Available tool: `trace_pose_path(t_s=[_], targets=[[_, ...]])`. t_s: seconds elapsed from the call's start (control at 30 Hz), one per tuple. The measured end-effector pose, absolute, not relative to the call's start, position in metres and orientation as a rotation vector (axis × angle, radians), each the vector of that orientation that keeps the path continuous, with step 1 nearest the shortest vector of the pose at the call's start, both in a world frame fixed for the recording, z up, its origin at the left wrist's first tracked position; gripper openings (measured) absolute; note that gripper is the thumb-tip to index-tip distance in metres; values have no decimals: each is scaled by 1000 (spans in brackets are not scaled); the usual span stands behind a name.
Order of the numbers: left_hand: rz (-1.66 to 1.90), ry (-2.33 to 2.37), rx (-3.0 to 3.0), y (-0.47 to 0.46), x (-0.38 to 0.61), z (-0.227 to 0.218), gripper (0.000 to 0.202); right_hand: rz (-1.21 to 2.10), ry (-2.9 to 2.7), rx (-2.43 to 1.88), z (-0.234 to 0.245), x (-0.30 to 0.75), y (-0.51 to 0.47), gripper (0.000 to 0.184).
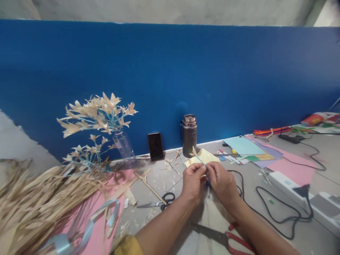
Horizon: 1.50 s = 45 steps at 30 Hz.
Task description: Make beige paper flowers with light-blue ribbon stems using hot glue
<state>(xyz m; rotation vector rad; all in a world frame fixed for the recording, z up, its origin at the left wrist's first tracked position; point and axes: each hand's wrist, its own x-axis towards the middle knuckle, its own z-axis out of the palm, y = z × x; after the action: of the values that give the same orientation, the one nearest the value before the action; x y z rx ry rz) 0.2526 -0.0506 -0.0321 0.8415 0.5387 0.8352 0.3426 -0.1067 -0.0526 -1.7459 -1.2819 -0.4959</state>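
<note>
My left hand (193,182) and my right hand (221,180) meet over the grey table (305,233), fingers pinched together. Between them runs a thin blue stem (199,159) tipped with a small dried-leaf flower (193,152). Both hands grip this stem just in front of a pale yellow paper (204,156). Black-handled scissors (159,202) lie to the left of my left wrist. Red-handled scissors (228,241) lie under my right forearm.
A clear vase (124,147) of finished leaf flowers (98,117) stands at back left, beside a phone (155,146) and a dark flask (189,135). Dried leaves (34,198) pile on pink paper at left. Coloured sheets (255,150), black cables (265,212) and a power strip (292,184) lie right.
</note>
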Motion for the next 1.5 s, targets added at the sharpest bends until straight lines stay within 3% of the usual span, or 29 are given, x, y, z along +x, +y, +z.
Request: trace_pose_path(t_s=[0.27, 0.57, 0.8, 1.5], targets=[[857, 623, 924, -48, 249, -26, 17, -620, -1364, -1700, -51, 338, -107, 31], [855, 641, 853, -47, 251, -31, 32, -605, -1401, -1706, -53, 340, -107, 34], [813, 642, 710, -39, 251, -33, 29, -530, -1464, -1664, -57, 341, -105, 31], [984, 669, 863, -22, 248, -28, 33, 567, -870, -1574, -35, 339, -106, 22]])
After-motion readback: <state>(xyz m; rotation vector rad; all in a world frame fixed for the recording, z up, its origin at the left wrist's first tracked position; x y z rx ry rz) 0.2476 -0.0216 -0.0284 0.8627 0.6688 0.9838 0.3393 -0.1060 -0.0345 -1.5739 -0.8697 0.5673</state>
